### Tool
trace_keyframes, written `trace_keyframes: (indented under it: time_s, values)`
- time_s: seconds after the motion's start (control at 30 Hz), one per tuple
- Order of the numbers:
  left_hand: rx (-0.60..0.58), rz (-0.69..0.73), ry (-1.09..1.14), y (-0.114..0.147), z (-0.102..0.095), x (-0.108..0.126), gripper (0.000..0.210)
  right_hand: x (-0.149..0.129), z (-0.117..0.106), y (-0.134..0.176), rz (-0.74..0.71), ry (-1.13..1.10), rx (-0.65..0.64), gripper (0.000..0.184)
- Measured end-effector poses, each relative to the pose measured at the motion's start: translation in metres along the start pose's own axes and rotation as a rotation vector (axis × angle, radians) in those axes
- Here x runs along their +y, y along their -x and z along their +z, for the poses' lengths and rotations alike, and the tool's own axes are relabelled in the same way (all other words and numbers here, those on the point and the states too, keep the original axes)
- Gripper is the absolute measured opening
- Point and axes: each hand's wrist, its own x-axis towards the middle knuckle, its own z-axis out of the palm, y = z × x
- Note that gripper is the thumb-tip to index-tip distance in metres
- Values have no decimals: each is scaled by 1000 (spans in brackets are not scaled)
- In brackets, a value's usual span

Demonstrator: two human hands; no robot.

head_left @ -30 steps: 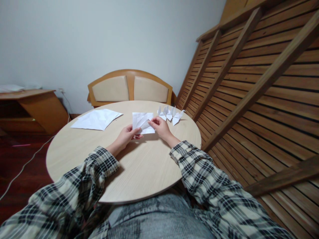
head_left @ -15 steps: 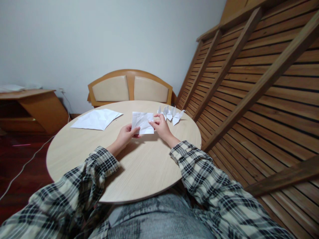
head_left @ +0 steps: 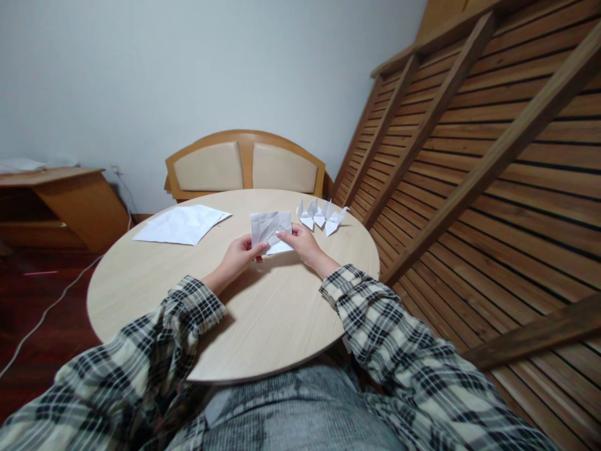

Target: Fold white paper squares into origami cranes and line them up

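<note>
Slatted wooden panel [head_left: 460, 207]: leans along the right side of the scene. Round table [head_left: 277, 332]: centre, pale surface, the working area. Padded backrest [head_left: 206, 168]: beyond the far edge of the table.

White paper sheet [head_left: 171, 228]: lies on the far left of the table, near the backrest, its right end showing more than one layer.

Left hand [head_left: 238, 258]: grasps the near left corner of the folded paper [head_left: 271, 221], thumb on the face, fingers mostly hidden behind it. Right hand [head_left: 305, 243]: grasps the right edge of the same piece, thumb laid across the face; the fingers behind are largely out of sight. The folded paper is located between both hands, over the far middle of the table, its face tilted towards the person.

Handling: the piece should be very light and flexible, stiffer where layers overlap. It is probably not slippery, but it may tear or take unwanted creases under a hard pinch. Take hold at the edges and near corners — thumb in front, fingers behind — with light pressure.

Three paper birds [head_left: 334, 223]: stand at the far right, just beyond the right hand. Their thin points look easily bent; keep the knuckles clear.
</note>
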Motion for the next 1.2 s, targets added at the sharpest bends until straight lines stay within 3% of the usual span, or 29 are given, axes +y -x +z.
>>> trace_keyframes:
  time_s: [0.5,0.7,0.97,1.07,1.2]
  values:
    - [-156,-76,104,3,2,-6,20,-2,-10,-6,-100,66,238,36]
    - [-174,-121,151,3,3,-10,19,-5,-14,-7,-81,-29,258,37]
    - [87,-116,294,2,-2,-4,28,-3,-9,-3,10,-63,109,38]
    - [178,-102,353,0,-3,-4,45,-1,-8,-1,25,-76,26,35]
    - [151,-88,333,-1,-3,-4,50,1,-7,0,54,-39,3,28]
